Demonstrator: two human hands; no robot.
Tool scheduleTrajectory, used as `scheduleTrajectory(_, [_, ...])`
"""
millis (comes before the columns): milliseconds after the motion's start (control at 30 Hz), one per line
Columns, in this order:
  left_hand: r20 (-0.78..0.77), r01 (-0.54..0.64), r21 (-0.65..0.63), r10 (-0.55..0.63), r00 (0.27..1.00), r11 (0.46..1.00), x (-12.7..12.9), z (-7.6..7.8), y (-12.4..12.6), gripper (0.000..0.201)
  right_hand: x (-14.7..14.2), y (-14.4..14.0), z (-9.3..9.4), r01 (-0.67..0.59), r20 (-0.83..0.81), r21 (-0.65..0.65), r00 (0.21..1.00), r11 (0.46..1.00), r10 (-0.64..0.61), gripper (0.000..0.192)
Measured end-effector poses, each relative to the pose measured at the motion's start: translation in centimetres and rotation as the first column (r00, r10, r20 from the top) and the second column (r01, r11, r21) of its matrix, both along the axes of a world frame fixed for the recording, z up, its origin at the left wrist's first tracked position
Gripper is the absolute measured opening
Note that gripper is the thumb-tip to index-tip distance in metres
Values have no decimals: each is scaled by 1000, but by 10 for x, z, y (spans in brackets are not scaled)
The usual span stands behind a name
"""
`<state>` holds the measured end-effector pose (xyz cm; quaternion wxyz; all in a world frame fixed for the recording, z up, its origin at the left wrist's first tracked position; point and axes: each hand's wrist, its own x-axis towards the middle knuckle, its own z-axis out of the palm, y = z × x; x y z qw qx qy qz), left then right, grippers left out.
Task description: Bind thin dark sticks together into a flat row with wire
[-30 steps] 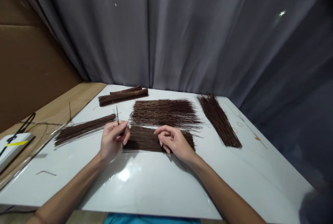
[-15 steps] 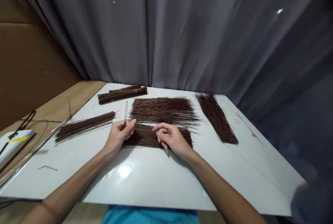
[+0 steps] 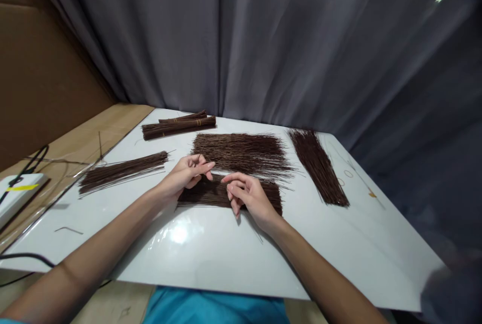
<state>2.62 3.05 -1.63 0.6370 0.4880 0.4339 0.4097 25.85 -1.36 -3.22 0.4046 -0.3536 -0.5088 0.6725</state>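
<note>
My left hand (image 3: 190, 172) is over the left part of the nearer pile of thin brown sticks (image 3: 211, 193), its thumb and fingers drawn together. A faint dark sliver shows at its fingertips, too small to make out. My right hand (image 3: 248, 196) curls over the right part of that pile. A few thin brown sticks (image 3: 258, 228) poke out below its palm, their other ends hidden by the fingers. Right behind both hands lies a wider spread layer of brown sticks (image 3: 241, 150).
Tied brown bundles (image 3: 181, 127) lie at the back left, a loose bundle (image 3: 124, 172) at the left, another (image 3: 318, 168) at the right. Rubber bands (image 3: 348, 174) lie near the right edge. A white box with cables (image 3: 22, 193) stands far left. A grey curtain (image 3: 256, 42) hangs behind the white table (image 3: 211, 258).
My left hand has moved right and slightly up, and the upright sticks seen in its pinch no longer show. My right hand has barely moved. The view has shifted slightly.
</note>
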Motion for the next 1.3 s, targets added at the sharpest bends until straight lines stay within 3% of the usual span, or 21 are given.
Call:
scheduleTrajectory(300, [-124, -5, 25, 8, 992, 1000, -2, -4, -5, 46, -6, 0, -11, -39, 28, 6, 999, 999, 38, 36])
scheduleTrajectory(433, [-183, 63, 43, -55, 982, 997, 0, -1, -11, 44, -12, -1, -16, -6, 47, 61, 999, 998, 3, 36])
scheduleTrajectory(567, [-166, 127, 53, -117, 979, 990, 3, 3, -15, 45, -17, -2, -16, 39, 45, 112, 998, 993, -45, 32])
scheduleTrajectory(767, [-159, 133, 14, -129, 979, 991, -4, 0, -14, 48, -22, -6, -18, 72, 67, 132, 994, 989, -82, 30])
scheduleTrajectory(1300, [-215, 200, 89, -177, 960, 976, -9, -4, -13, 46, -23, -4, -16, 107, 36, -5, 994, 994, -106, 42])
